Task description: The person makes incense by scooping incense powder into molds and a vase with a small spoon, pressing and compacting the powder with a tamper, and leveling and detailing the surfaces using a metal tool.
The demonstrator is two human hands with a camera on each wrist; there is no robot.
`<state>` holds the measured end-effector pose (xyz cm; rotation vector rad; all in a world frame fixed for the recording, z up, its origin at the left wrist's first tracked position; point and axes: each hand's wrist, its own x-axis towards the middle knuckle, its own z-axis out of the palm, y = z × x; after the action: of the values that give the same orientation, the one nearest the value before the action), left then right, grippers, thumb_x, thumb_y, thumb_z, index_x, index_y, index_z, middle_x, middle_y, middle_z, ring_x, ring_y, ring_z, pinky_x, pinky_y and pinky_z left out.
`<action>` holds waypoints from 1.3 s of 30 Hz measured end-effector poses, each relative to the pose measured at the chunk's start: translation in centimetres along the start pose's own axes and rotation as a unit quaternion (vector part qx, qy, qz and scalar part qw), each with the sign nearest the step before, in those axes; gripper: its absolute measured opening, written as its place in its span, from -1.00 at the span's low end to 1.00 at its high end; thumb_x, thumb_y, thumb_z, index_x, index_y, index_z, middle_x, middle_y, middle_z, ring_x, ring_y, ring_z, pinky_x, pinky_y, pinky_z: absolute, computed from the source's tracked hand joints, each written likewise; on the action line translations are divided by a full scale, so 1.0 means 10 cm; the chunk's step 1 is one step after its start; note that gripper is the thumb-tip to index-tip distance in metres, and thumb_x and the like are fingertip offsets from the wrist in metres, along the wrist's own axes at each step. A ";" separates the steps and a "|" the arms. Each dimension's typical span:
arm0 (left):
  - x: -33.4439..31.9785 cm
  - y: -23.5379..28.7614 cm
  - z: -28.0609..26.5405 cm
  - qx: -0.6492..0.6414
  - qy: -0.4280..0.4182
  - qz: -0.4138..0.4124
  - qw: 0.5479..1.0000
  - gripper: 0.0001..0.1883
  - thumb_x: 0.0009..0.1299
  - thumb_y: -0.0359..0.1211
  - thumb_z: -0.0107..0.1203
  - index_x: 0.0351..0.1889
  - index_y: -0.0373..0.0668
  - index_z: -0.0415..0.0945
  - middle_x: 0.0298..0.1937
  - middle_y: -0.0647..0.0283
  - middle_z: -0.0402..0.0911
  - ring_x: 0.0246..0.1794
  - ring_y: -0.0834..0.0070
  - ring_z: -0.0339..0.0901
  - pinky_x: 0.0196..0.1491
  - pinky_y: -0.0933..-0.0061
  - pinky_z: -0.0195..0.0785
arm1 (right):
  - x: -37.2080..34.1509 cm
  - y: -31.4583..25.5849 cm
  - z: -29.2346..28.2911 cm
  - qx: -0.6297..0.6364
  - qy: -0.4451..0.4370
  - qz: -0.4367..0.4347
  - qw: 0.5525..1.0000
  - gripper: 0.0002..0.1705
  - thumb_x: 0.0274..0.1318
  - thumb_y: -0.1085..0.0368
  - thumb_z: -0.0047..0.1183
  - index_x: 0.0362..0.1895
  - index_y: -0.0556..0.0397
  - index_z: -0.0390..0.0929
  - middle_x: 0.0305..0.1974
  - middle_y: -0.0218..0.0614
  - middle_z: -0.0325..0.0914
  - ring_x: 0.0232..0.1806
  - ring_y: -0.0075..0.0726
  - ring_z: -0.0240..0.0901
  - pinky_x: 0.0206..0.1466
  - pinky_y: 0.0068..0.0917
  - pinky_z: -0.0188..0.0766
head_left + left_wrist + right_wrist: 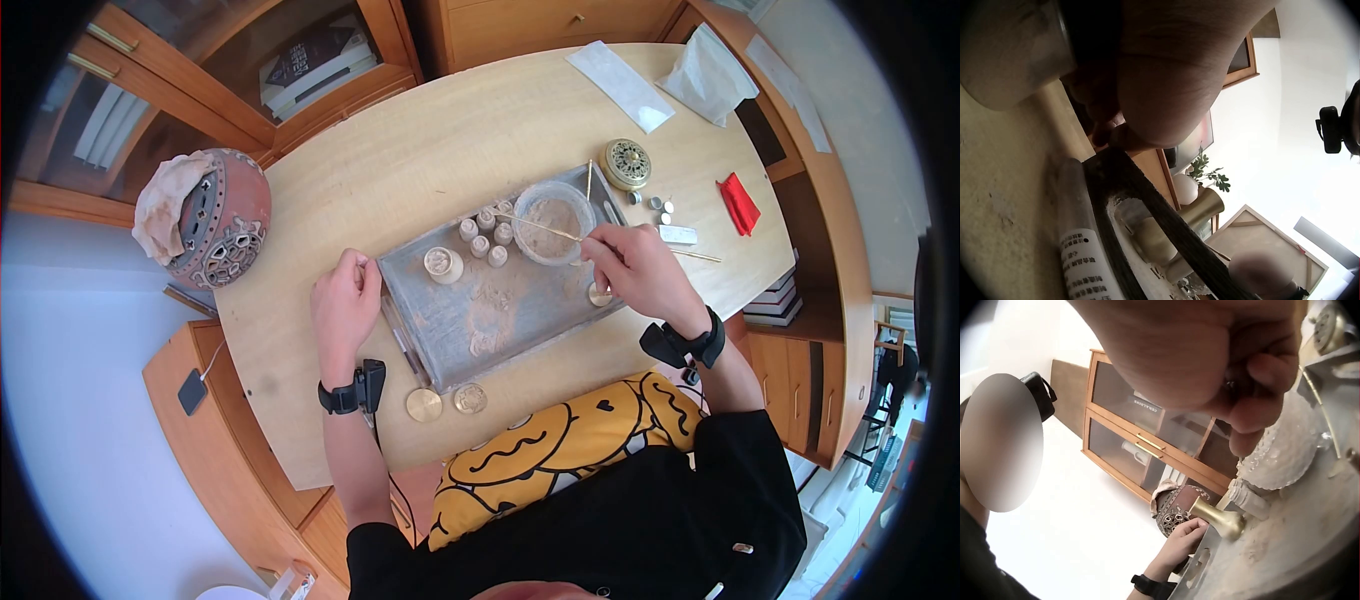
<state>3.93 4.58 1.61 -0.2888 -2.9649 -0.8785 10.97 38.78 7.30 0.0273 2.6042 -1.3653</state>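
A thin golden stick [540, 228] is pinched in my right hand [645, 270], reaching leftward across a clear bowl [518, 228] of powder. In the right wrist view, curled fingers of the right hand [1210, 369] are beside the bowl [1288, 447]. My left hand [347, 300] holds the corner of the grey tray [430, 325] with curled fingers; in the left wrist view the hand [1166, 81] meets the tray's dark corner [1110, 167]. Several small powder-filled vials [480, 246] and a wider flared container [443, 265] stand on the tray.
Two round metal discs [424, 405] lie near the table's front edge. Right of the tray are a pierced brass burner [627, 164], a red pouch [738, 207] and small caps. A patterned reddish pot [235, 210] stands at the left; a yellow cushion [560, 440] lies in front.
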 end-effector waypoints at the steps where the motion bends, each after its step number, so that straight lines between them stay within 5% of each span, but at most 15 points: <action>1: 0.00 0.00 0.00 -0.002 -0.001 0.000 1.000 -0.85 0.38 -0.36 0.09 -0.38 -0.23 0.43 -0.72 0.11 0.39 -0.70 0.17 0.40 -0.54 0.19 0.22 | 0.00 0.01 0.01 -0.019 0.011 -0.027 0.999 -0.79 0.30 0.36 -0.04 -0.34 0.25 0.55 -0.69 -0.29 0.49 -0.69 -0.50 0.44 -0.55 -0.53 0.33; 5: 0.00 0.01 -0.01 -0.005 -0.002 0.001 1.000 -0.85 0.39 -0.36 0.09 -0.39 -0.23 0.43 -0.72 0.11 0.38 -0.70 0.18 0.40 -0.54 0.19 0.21 | -0.04 0.00 0.03 -0.066 0.038 -0.084 0.994 -0.84 0.26 0.40 -0.01 -0.32 0.24 0.56 -0.67 -0.21 0.52 -0.65 -0.33 0.53 -0.52 -0.47 0.39; 7: 0.00 0.01 0.00 0.001 0.001 0.003 1.000 -0.85 0.39 -0.36 0.09 -0.39 -0.23 0.43 -0.72 0.12 0.38 -0.70 0.18 0.40 -0.54 0.20 0.21 | -0.06 0.02 0.07 -0.136 0.076 -0.127 0.980 -0.89 0.18 0.37 0.08 -0.34 0.15 0.59 -0.66 -0.08 0.50 -0.60 0.01 0.51 -0.47 -0.25 0.43; 11: 0.00 0.00 0.00 0.000 0.000 0.002 1.000 -0.85 0.39 -0.36 0.09 -0.38 -0.23 0.44 -0.72 0.12 0.38 -0.70 0.18 0.40 -0.54 0.20 0.22 | -0.12 -0.06 0.00 -0.148 0.094 -0.120 0.977 -0.90 0.17 0.37 0.10 -0.35 0.14 0.59 -0.64 -0.05 0.50 -0.58 0.05 0.50 -0.49 -0.21 0.41; 14: 0.00 0.00 0.00 0.005 0.001 -0.001 1.000 -0.85 0.39 -0.36 0.09 -0.37 -0.23 0.44 -0.72 0.12 0.38 -0.69 0.18 0.41 -0.53 0.20 0.22 | -0.15 -0.02 -0.07 -0.189 0.098 -0.110 0.971 -0.88 0.23 0.40 0.05 -0.28 0.19 0.59 -0.68 -0.22 0.51 -0.64 -0.19 0.53 -0.50 -0.39 0.41; 17: 0.00 0.01 0.00 0.004 0.001 0.002 1.000 -0.85 0.39 -0.36 0.09 -0.37 -0.23 0.45 -0.72 0.12 0.39 -0.69 0.19 0.41 -0.53 0.20 0.23 | -0.14 0.02 -0.04 -0.188 0.096 -0.125 0.969 -0.88 0.24 0.39 0.05 -0.29 0.18 0.58 -0.69 -0.22 0.51 -0.65 -0.17 0.53 -0.51 -0.39 0.41; 19: 0.01 0.01 -0.01 0.006 -0.005 -0.003 1.000 -0.85 0.39 -0.36 0.09 -0.38 -0.23 0.45 -0.71 0.12 0.39 -0.69 0.19 0.41 -0.53 0.20 0.22 | -0.12 0.01 0.02 -0.149 0.097 -0.135 0.975 -0.89 0.18 0.36 0.10 -0.35 0.14 0.58 -0.67 -0.05 0.47 -0.62 0.06 0.49 -0.51 -0.20 0.40; 39: 0.00 -0.02 0.01 0.001 0.000 0.004 1.000 -0.86 0.39 -0.37 0.09 -0.36 -0.23 0.44 -0.71 0.11 0.39 -0.68 0.17 0.41 -0.53 0.19 0.22 | -0.08 -0.01 0.10 -0.133 0.092 -0.108 0.981 -0.86 0.20 0.33 0.10 -0.37 0.14 0.58 -0.67 -0.04 0.47 -0.61 0.07 0.48 -0.51 -0.19 0.40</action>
<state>3.89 4.47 1.43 -0.2994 -2.9618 -0.8761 11.96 37.97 6.96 -0.1818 3.0004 -1.1090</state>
